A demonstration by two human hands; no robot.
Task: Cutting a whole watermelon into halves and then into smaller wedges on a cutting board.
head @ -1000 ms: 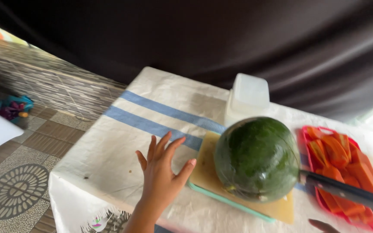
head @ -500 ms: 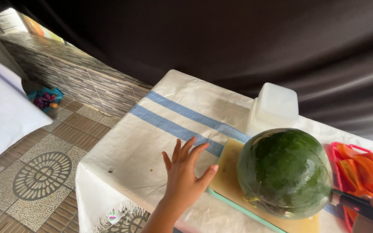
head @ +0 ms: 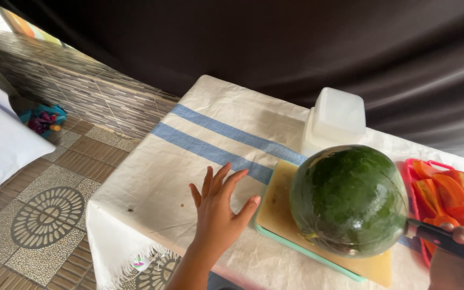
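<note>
Watermelon is sitting on the cutting board on the tabletop. Right hand is clenching a knife entering its side. Left hand is hovering, fingers spread, grasping nothing; it should be steadying the melon clear of the blade.

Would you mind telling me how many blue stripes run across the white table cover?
2. Both blue stripes cross the white table cover side by side: the far stripe, the near stripe. Both run under the cutting board.

Right hand now shows at the knife handle — blade seemingly inside the watermelon.
</note>
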